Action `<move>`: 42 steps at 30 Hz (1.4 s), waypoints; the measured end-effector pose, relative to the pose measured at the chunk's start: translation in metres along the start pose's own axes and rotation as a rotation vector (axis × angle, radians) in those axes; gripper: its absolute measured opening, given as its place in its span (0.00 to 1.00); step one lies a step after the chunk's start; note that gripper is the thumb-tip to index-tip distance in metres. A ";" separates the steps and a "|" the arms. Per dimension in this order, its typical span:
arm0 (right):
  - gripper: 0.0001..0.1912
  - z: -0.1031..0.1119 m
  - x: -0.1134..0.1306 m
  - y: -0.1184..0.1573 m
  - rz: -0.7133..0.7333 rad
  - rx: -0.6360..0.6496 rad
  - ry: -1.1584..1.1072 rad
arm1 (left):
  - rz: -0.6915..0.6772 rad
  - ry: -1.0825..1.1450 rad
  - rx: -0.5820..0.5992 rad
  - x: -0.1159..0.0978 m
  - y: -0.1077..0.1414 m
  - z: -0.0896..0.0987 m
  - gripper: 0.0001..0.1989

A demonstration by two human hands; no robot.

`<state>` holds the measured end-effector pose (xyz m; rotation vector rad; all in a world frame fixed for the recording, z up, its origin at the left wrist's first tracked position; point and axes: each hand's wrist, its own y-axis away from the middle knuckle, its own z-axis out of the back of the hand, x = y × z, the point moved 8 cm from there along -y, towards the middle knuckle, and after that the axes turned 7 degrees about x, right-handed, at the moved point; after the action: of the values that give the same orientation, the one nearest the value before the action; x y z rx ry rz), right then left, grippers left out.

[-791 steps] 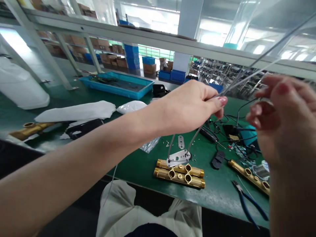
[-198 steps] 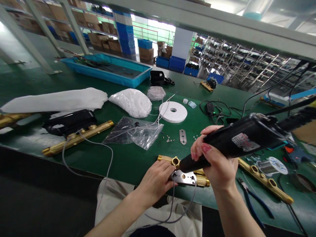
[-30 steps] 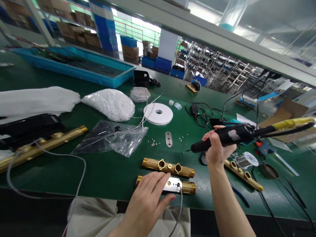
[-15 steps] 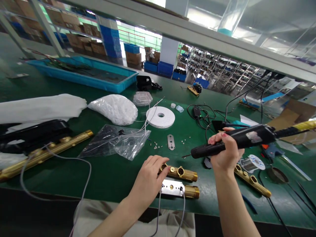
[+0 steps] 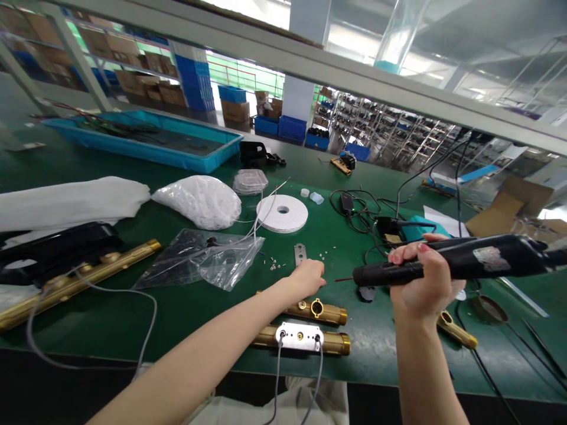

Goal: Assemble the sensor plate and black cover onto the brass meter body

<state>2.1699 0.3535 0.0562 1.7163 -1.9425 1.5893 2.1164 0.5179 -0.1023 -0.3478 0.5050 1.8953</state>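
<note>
My right hand (image 5: 427, 277) is wrapped round a black electric screwdriver (image 5: 469, 260), its thin bit pointing left. My left hand (image 5: 308, 277) is over the bench beside a small metal plate (image 5: 300, 252) and several tiny screws (image 5: 273, 264); its fingertips point down, and what they hold, if anything, is hidden. Below it lies a brass fitting (image 5: 330, 313) with round openings, partly covered by my left forearm. Nearest the bench edge, a second brass fitting (image 5: 340, 343) carries a silver plate (image 5: 299, 336) with two grey wires.
A white tape roll (image 5: 282, 213), clear bags (image 5: 199, 200) and a blue tray (image 5: 155, 154) lie farther back. At the left is a long brass fitting with a black part (image 5: 57, 254). Black cables (image 5: 361, 206) and a small pan (image 5: 489, 308) are on the right.
My left hand has left the upper brass fitting and moved forward and right, to beside the loose metal plate. The screwdriver has shifted slightly right in my right hand. The view has shifted a little.
</note>
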 end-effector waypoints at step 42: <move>0.09 -0.088 0.027 0.090 -0.253 0.455 -0.175 | -0.127 0.335 -0.845 0.035 0.227 -0.010 0.03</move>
<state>2.0449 0.3834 0.0589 2.2296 -1.4160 1.9409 1.8924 0.4685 -0.0858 -1.2285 -0.1387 1.8505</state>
